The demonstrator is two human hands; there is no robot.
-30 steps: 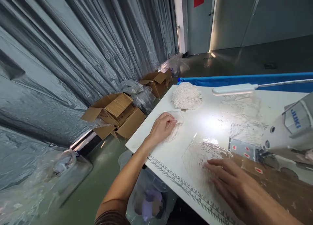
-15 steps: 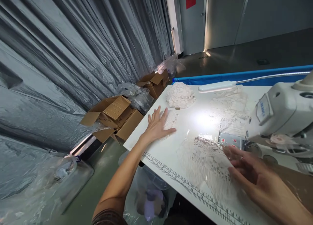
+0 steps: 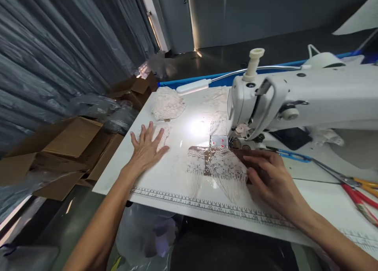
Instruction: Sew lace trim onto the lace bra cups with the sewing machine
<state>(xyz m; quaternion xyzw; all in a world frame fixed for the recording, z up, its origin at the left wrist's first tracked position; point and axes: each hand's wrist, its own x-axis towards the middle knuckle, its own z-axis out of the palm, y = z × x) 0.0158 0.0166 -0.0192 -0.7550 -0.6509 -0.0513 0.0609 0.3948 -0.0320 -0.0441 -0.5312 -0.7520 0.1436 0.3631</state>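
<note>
My left hand [image 3: 147, 147] lies flat on the white tabletop with its fingers spread. A small white lace piece [image 3: 167, 136] shows partly from under it. My right hand [image 3: 270, 174] is curled, thumb and fingers at the right edge of a white fringed lace piece [image 3: 226, 166]. A glossy brown strip [image 3: 208, 164] shows through and beside this lace and runs under the right hand. The fringe hangs toward the printed ruler [image 3: 206, 206]. Just beyond the lace are the metal plate [image 3: 219, 141] and head of a white sewing machine [image 3: 245, 102].
A lace pile [image 3: 168, 104] and further lace [image 3: 217, 100] lie at the back under a white lamp [image 3: 193, 87]. Blue tweezers [image 3: 292, 155] and red-handled scissors [image 3: 362, 200] rest at right. Cardboard boxes [image 3: 72, 139] stand left; a clear plastic bag [image 3: 138, 235] hangs below the edge.
The view has turned right, showing more of the sewing machine. The fringed lace has shifted closer to the machine's plate with my right hand. My left hand stays flat on the table.
</note>
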